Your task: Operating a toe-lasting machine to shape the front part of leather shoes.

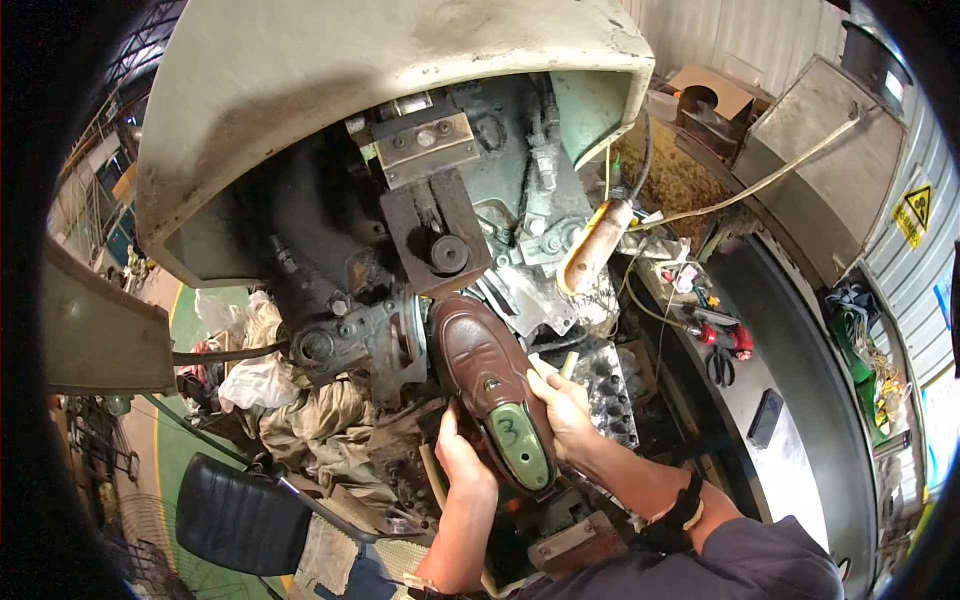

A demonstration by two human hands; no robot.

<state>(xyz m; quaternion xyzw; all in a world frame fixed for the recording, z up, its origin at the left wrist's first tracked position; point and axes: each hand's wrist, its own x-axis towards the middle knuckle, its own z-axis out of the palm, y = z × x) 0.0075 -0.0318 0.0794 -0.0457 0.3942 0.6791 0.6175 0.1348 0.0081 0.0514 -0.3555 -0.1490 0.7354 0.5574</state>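
Note:
A brown leather shoe (478, 350) with a small metal ornament sits over a green shoe last (520, 445), which has a dark handwritten mark and small holes. Its toe points away from me, close under the dark metal block (435, 225) of a large machine. My left hand (463, 455) is pressed along the left side of the shoe near the heel. On the right side, my right hand (562, 408) grips the shoe, thumb near its upper edge. Metal jaw plates (405, 340) stand just left of the toe. The shoe's underside is hidden.
The machine's pale hood (390, 50) arches overhead. A lamp-like fitting (597, 245) hangs right of the toe. Farther right, a bench (790, 470) carries a phone (766, 418), black scissors (720, 366) and a red tool (728, 338). A black chair (240, 515) stands lower left, near crumpled cloth (325, 430).

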